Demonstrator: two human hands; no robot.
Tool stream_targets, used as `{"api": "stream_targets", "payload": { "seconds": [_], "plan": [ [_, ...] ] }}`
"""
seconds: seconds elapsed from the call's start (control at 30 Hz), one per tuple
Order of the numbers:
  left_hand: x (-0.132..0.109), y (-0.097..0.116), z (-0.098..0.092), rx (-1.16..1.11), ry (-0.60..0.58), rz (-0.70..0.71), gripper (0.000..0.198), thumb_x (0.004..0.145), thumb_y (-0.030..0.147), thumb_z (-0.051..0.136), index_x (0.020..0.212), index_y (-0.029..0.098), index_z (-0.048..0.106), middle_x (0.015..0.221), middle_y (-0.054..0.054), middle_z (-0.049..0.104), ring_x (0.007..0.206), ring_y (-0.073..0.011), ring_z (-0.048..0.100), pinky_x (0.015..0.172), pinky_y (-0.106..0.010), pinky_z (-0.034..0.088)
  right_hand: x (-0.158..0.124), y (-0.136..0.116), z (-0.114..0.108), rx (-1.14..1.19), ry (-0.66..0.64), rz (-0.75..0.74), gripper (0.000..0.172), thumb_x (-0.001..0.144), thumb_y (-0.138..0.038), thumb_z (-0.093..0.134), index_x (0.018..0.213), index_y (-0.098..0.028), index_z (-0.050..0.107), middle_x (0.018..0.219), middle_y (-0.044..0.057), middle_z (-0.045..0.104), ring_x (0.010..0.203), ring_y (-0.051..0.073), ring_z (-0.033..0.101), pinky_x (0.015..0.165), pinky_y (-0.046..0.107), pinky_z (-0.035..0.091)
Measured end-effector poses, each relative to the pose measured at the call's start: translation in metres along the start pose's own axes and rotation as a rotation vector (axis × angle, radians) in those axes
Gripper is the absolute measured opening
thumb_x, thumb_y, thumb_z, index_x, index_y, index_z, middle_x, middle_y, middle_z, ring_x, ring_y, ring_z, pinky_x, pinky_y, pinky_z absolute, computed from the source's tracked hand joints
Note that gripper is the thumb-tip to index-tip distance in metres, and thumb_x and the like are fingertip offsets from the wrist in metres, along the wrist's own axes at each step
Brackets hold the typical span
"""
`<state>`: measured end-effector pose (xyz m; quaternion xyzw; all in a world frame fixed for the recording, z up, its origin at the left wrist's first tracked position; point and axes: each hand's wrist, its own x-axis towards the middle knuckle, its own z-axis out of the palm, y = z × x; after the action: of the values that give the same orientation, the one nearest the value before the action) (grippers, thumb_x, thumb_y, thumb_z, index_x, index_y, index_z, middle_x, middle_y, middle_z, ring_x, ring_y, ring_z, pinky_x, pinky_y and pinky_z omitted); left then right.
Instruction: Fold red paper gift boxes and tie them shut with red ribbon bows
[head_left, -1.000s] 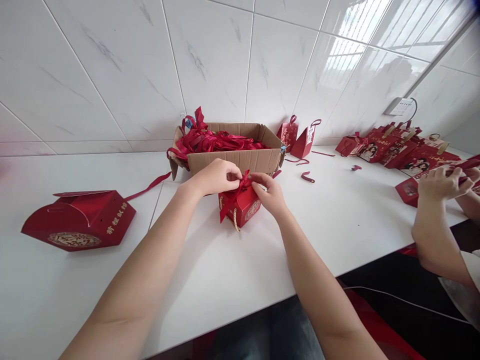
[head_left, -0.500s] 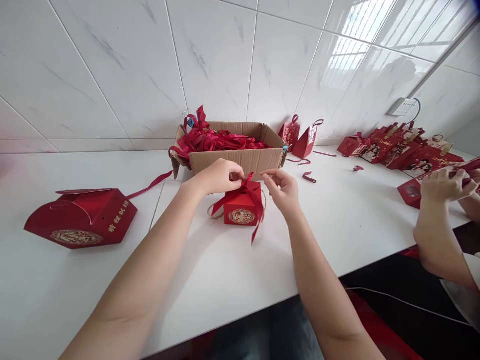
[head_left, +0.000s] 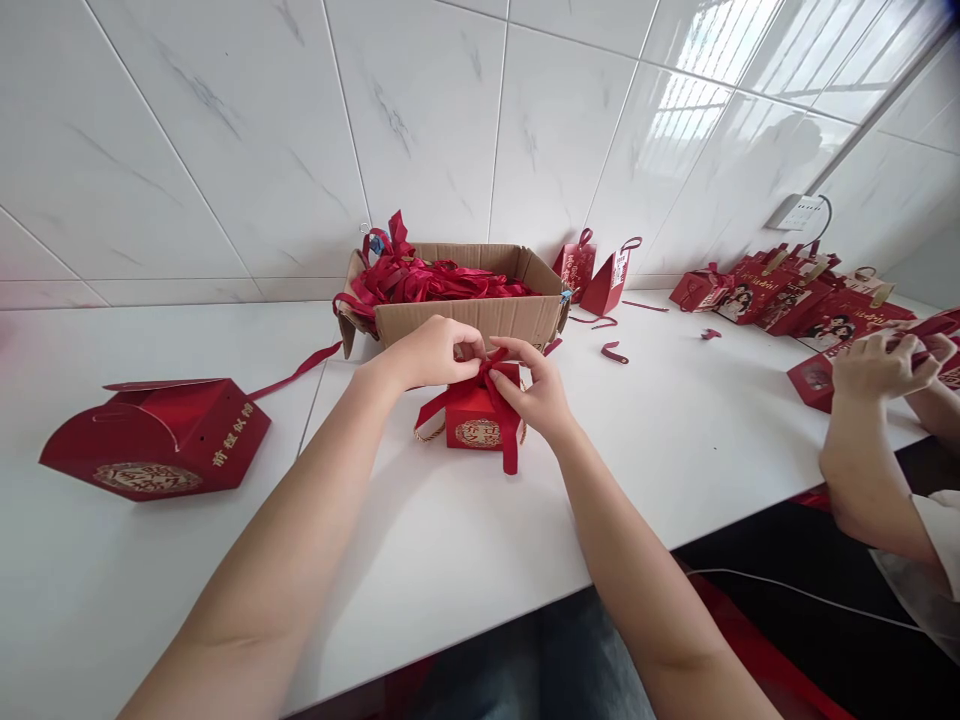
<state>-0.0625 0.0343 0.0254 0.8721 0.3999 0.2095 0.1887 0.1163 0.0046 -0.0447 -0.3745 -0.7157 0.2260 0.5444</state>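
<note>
A small red gift box with a gold emblem stands upright on the white table, a twisted gold cord at its sides. A red ribbon is gathered on its top, with tails hanging over the front. My left hand is closed on the ribbon at the upper left of the box. My right hand pinches the ribbon at the top right, thumb toward the knot. The fingertips of both hands are close together and partly hide the knot.
Behind the box stands a cardboard carton heaped with red ribbons. A larger red box lies at left. Small red boxes and ribbon scraps are at back right. A co-worker's hands hold something red near several red bags.
My right hand has moved left, from beside the box onto the ribbon at its top. My left hand stays on the ribbon. The view has shifted slightly.
</note>
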Motion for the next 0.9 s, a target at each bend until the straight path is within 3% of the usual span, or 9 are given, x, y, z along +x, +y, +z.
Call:
{"api": "stream_targets", "payload": {
  "seconds": [0.13, 0.27, 0.47, 0.67, 0.9],
  "plan": [
    [-0.0003, -0.0018, -0.0010, -0.010, 0.010, -0.009, 0.016, 0.074, 0.025, 0.056, 0.080, 0.018, 0.070, 0.078, -0.002, 0.072, 0.068, -0.0142, 0.063, 0.057, -0.023, 0.047, -0.0007, -0.0058, -0.0035, -0.121, 0.005, -0.143, 0.016, 0.081, -0.019, 0.055, 0.094, -0.023, 0.064, 0.095, 0.004, 0.069, 0.092, 0.019, 0.063, 0.085, 0.036, 0.051],
    [-0.0010, -0.0023, -0.0010, -0.013, 0.035, -0.013, 0.014, 0.073, 0.024, 0.057, 0.079, 0.019, 0.069, 0.077, -0.001, 0.072, 0.069, -0.0143, 0.064, 0.059, -0.023, 0.049, -0.0007, -0.0047, -0.0032, -0.142, 0.023, -0.137, 0.007, 0.083, -0.022, 0.057, 0.085, -0.021, 0.064, 0.086, 0.004, 0.067, 0.082, 0.017, 0.062, 0.076, 0.032, 0.051],
    [-0.0007, -0.0020, -0.0008, -0.003, 0.029, -0.002, 0.014, 0.074, 0.023, 0.057, 0.079, 0.019, 0.069, 0.074, 0.000, 0.071, 0.065, -0.0130, 0.063, 0.057, -0.022, 0.047, -0.0003, -0.0028, -0.0046, -0.190, -0.021, -0.098, 0.020, 0.088, -0.020, 0.050, 0.097, -0.022, 0.067, 0.088, 0.005, 0.067, 0.077, 0.016, 0.059, 0.071, 0.031, 0.050],
    [0.0005, -0.0053, -0.0008, 0.015, 0.022, 0.015, 0.016, 0.076, 0.025, 0.055, 0.080, 0.019, 0.069, 0.074, 0.000, 0.071, 0.064, -0.0122, 0.061, 0.056, -0.022, 0.045, -0.0012, -0.0032, -0.0084, -0.259, -0.144, -0.129, 0.041, 0.088, -0.009, 0.038, 0.110, -0.024, 0.069, 0.080, 0.005, 0.054, 0.078, 0.017, 0.053, 0.074, 0.034, 0.048],
    [0.0001, -0.0103, -0.0021, 0.021, 0.023, 0.021, 0.019, 0.079, 0.028, 0.054, 0.085, 0.021, 0.071, 0.081, 0.000, 0.073, 0.068, -0.0132, 0.062, 0.059, -0.023, 0.045, -0.0024, -0.0014, -0.0089, -0.333, -0.209, -0.087, 0.046, 0.088, -0.006, 0.036, 0.108, -0.028, 0.072, 0.084, 0.005, 0.052, 0.084, 0.019, 0.049, 0.081, 0.038, 0.044]
  ]
}}
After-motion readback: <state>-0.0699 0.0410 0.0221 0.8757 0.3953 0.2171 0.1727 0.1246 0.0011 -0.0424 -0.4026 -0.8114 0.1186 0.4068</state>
